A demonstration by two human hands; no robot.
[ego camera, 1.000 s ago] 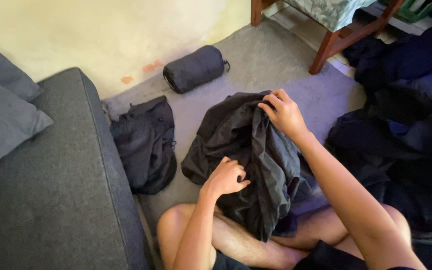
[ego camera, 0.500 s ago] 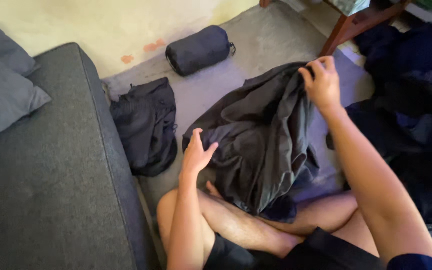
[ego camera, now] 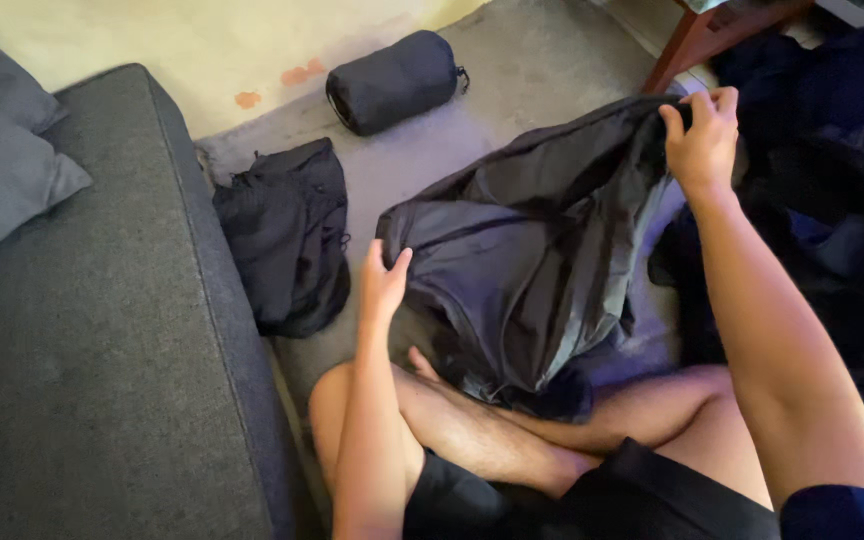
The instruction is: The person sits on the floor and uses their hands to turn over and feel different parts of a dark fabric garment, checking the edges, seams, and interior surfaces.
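Observation:
A dark grey garment (ego camera: 542, 250) is stretched across the floor in front of my crossed legs. My right hand (ego camera: 702, 140) grips its far upper edge and lifts it toward the upper right. At the garment's left edge sits my left hand (ego camera: 382, 280), fingers closed on the cloth there. The lower part of the garment lies bunched over my shin.
A folded black garment (ego camera: 287, 235) lies on the floor by the grey couch (ego camera: 102, 350) at my left. A rolled dark bundle (ego camera: 392, 80) sits farther out. A heap of dark blue clothes (ego camera: 842, 200) fills the right side, under a wooden chair leg (ego camera: 697, 40).
My right hand has pulled the garment's edge up and out to the right, spreading it open. My left hand moved from the bunched middle to the garment's left edge.

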